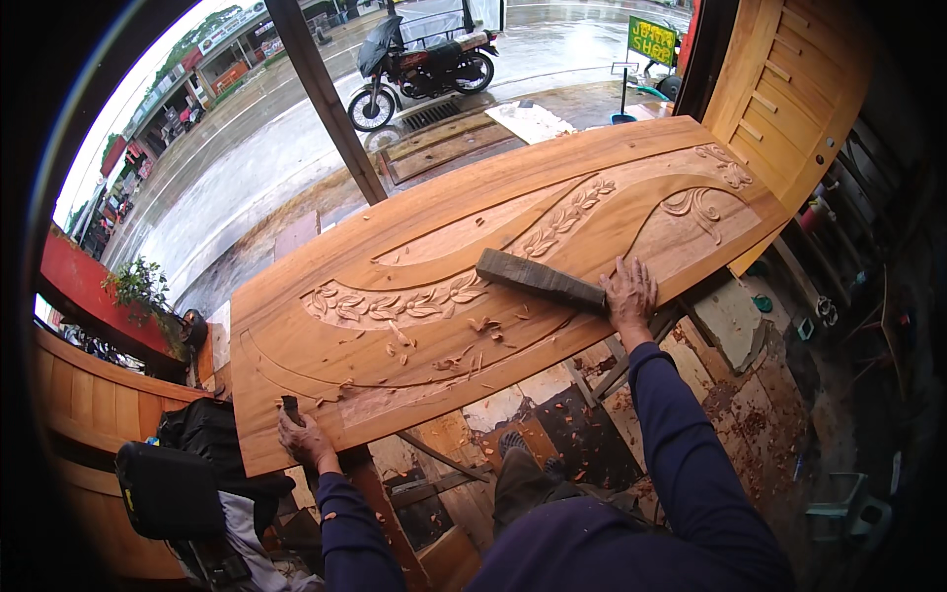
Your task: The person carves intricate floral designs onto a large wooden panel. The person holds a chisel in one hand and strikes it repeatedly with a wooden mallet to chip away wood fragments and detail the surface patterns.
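Observation:
A large brown wooden door panel [552,360], carved with leaf and scroll relief, lies across the middle in front of me. My right hand [631,294] grips the narrow end of a dark wooden mallet [538,278], a thick club-like block resting over the panel with its wide end to the left. At the panel's near left corner, my left hand [310,443] is closed around a small dark tool [289,407]. Only the tool's dark end shows above the fingers, so its kind is unclear. Curled wood shavings [483,326] lie scattered on the carved surface.
A black case [170,490] and dark bag stand at the near left. A paler wooden door [789,84] leans at the far right. Wood chips litter the floor boards [755,424] below. Beyond a post [326,99], a motorcycle [424,69] stands by the wet road.

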Available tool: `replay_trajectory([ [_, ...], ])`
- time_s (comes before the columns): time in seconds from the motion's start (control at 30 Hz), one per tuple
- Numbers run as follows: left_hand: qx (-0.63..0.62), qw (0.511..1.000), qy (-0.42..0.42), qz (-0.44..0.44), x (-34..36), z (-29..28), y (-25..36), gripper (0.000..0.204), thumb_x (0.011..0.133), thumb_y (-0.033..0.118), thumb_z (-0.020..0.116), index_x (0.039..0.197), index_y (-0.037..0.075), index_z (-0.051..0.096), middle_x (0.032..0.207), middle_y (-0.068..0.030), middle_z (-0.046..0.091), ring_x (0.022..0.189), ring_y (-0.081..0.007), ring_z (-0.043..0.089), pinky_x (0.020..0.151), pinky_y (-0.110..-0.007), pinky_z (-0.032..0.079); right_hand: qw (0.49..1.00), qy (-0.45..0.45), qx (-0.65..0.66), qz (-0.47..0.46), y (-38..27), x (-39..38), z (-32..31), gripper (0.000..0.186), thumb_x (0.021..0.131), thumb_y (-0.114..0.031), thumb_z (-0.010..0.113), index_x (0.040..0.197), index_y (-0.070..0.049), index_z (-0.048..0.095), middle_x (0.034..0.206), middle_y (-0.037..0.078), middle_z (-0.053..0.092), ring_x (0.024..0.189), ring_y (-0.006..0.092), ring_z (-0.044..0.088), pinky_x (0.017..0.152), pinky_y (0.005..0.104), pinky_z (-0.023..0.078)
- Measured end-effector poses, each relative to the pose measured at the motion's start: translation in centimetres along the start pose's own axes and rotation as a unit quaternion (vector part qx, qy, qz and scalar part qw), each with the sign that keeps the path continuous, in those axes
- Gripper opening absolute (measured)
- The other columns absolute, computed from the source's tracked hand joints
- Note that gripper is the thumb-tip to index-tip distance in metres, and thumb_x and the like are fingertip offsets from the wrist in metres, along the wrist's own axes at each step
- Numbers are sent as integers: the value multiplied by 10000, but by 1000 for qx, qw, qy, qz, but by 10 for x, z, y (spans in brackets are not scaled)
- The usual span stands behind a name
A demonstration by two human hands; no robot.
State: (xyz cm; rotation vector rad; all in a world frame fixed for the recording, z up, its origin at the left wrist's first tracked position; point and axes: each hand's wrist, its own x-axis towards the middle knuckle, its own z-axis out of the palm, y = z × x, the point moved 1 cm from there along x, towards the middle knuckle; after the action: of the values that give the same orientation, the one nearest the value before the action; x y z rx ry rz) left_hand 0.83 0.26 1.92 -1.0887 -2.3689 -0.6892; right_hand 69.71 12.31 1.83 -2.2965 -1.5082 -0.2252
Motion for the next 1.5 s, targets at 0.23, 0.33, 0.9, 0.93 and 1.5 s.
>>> replay_trajectory([
  [0.23,0,1000,-2,5,-1,0,0,484,900,187,723,1364,100,618,1272,-169,698,1149,-389,652,1023,-486,500,1000,6,16,-5,-3,-1,-5,665,1019,-594,501,1538,-180,541,1608,200,462,1504,365,397,1245,543,223],
  [0.33,1,1000,8,5,0,4,-2,470,902,185,726,1351,90,624,1269,-173,701,1153,-388,654,1027,-487,499,1000,12,17,-7,-1,0,-4,666,1019,-595,503,1538,-179,541,1607,203,463,1501,371,400,1247,542,221],
  [0.9,3,999,32,20,1,6,-7,463,903,186,734,1340,76,630,1245,-179,707,1129,-395,660,1002,-498,512,1000,16,8,-10,-2,0,1,659,1025,-591,500,1542,-184,533,1602,190,473,1504,354,401,1246,540,231],
  [0.93,3,999,33,20,2,5,-8,468,902,187,735,1345,77,629,1247,-179,706,1134,-395,658,1006,-498,510,1000,16,10,-10,-3,-1,1,658,1025,-592,500,1541,-184,535,1602,189,473,1503,354,402,1245,541,232],
  [1.5,1,1000,10,11,2,6,-7,468,909,200,714,1356,91,628,1269,-171,703,1149,-386,657,1017,-489,507,1000,17,3,-8,0,0,2,655,1018,-597,505,1539,-201,539,1607,174,471,1500,338,406,1241,535,235],
])
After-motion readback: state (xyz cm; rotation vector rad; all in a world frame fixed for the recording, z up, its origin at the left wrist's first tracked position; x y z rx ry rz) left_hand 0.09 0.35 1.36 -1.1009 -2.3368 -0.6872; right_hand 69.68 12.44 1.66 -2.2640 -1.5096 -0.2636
